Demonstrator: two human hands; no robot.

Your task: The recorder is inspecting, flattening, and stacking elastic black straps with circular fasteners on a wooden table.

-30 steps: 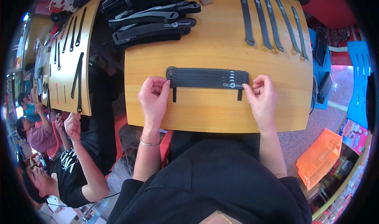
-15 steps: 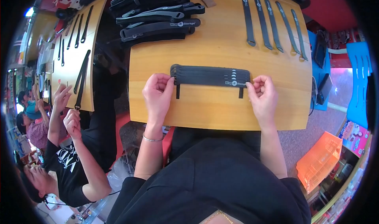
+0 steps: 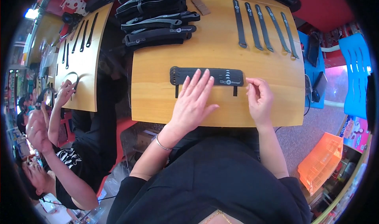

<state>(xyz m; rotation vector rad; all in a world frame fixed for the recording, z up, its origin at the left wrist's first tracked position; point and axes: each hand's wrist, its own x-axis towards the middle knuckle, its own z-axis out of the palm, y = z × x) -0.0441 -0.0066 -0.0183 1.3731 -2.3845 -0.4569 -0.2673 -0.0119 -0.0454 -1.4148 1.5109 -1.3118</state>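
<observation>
A neat overlapping stack of black hook-and-loop straps point(image 3: 230, 74) lies crosswise on the wooden table in front of me. Its rounded, holed ends are gathered at the left, and pale printing shows near the right. Fingers stretched out, my left hand point(image 3: 193, 103) lies flat with its fingertips over the middle of the stack, hiding part of it. My right hand point(image 3: 260, 101) is just off the right end, its fingers curled in toward the thumb; I see nothing in them. Two short black tabs point(image 3: 235, 91) stick out below the stack's near edge.
Several single straps point(image 3: 250, 26) lie side by side at the back right of the table point(image 3: 158, 105). A tall pile of bundled straps point(image 3: 158, 34) stands at the back left. To the left, a co-worker point(image 3: 73, 161) handles straps at another table. An orange basket point(image 3: 319, 163) sits at lower right.
My left hand has let go of the stack's left end and moved right, flattening over its middle. My right fingers have come off the right end. The co-worker's hands have shifted too.
</observation>
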